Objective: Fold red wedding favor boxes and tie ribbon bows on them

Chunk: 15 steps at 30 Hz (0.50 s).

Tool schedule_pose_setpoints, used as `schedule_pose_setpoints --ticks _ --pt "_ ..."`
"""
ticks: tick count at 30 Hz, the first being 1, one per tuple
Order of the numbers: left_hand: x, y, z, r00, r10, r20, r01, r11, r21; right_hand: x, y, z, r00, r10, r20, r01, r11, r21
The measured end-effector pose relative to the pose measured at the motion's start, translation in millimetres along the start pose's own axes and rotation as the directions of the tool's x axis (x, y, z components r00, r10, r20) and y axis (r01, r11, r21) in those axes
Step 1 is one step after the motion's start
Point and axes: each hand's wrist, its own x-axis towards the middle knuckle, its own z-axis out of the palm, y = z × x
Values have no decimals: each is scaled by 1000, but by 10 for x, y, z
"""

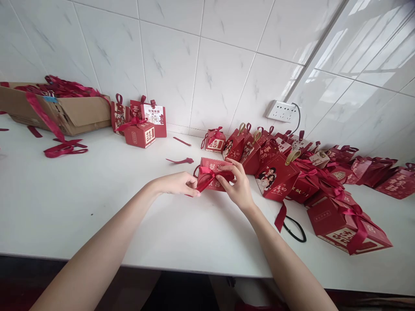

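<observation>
In the middle of the white table lies a small red gift box (212,162) with pale lettering. A red satin ribbon (207,173) is tied in a bow across its top. My left hand (182,183) is at the box's left side, thumb and fingers pinched on a ribbon loop or tail. My right hand (238,183) pinches the ribbon's right part over the box, its fingers curled and partly hiding the bow. Behind the left hand rests a short red strap (180,161).
Finished red gift boxes (275,177) crowd the right side. A cardboard box (84,114) heaped with red ribbons stands at the back left, near more gift boxes (141,134). A power strip (282,111) is on the tiled wall; a black band (296,229) lies at right.
</observation>
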Motion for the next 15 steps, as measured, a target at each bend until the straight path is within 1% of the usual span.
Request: schedule_pose_setpoints --ticks 3,9,13,14,15 --pt "-5 7 1 1000 -3 -1 3 1000 -4 -2 -5 0 1000 12 -2 -12 1000 11" --pt "8 22 20 998 -59 18 59 998 14 -5 -11 8 1000 24 11 -25 999 41" --pt "16 -33 2 993 -107 41 104 992 71 -6 2 9 1000 31 4 -31 999 44" --pt "21 -58 -5 995 -100 21 99 993 58 -6 7 8 1000 30 3 -30 998 47" --pt "29 -82 -7 996 -89 -25 90 996 21 -5 13 7 1000 29 3 -29 998 52"
